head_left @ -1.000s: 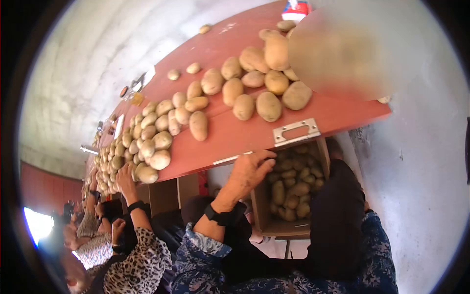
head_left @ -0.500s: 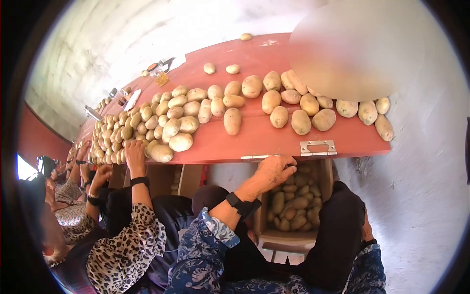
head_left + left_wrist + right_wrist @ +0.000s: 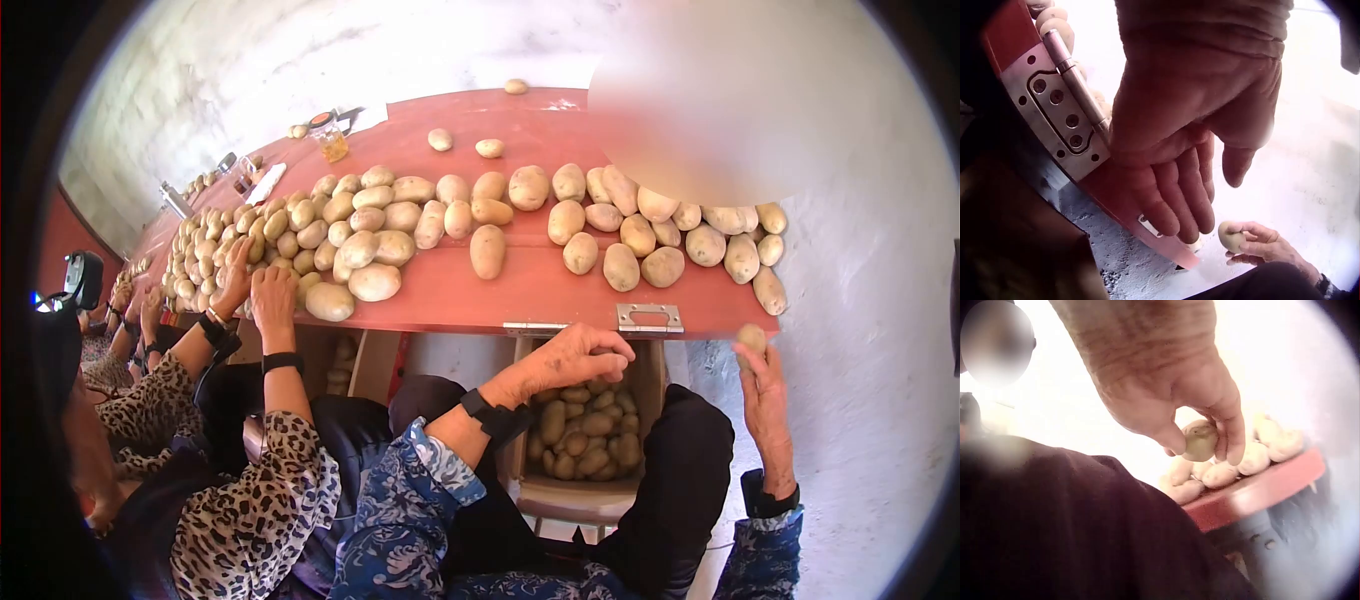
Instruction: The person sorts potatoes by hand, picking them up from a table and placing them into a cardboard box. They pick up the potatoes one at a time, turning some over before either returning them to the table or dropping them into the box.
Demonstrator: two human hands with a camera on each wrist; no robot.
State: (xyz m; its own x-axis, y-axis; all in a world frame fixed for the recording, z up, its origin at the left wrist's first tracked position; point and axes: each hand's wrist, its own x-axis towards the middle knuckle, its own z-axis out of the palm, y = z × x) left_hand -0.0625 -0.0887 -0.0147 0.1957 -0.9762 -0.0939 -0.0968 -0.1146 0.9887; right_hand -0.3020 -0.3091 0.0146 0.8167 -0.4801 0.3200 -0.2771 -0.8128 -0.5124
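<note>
My right hand (image 3: 764,395) pinches a small potato (image 3: 751,340) between thumb and fingers, just off the table's right front corner. In the right wrist view, the held potato (image 3: 1200,441) shows between the thumb and fingertips. My left hand (image 3: 568,362) hovers at the table's front edge, over a cardboard box (image 3: 520,440) of potatoes. Its fingers bend loosely with nothing in them, and the left wrist view shows the bare palm (image 3: 1191,119). Potatoes (image 3: 640,235) lie spread along the red table (image 3: 450,315), thickest in a heap (image 3: 300,235) at the left.
A metal hinge (image 3: 650,318) sits on the table's front edge. At my left, a person in leopard-print sleeves (image 3: 265,500) has hands at the heap. A jar (image 3: 333,147) and a flask (image 3: 175,199) stand farther back. My knee (image 3: 685,450) rises beside the box; a wall borders the right.
My right hand has come up from beside my right knee with a potato. My left hand has shifted slightly right along the edge. The head view has turned, showing more of the table's right end.
</note>
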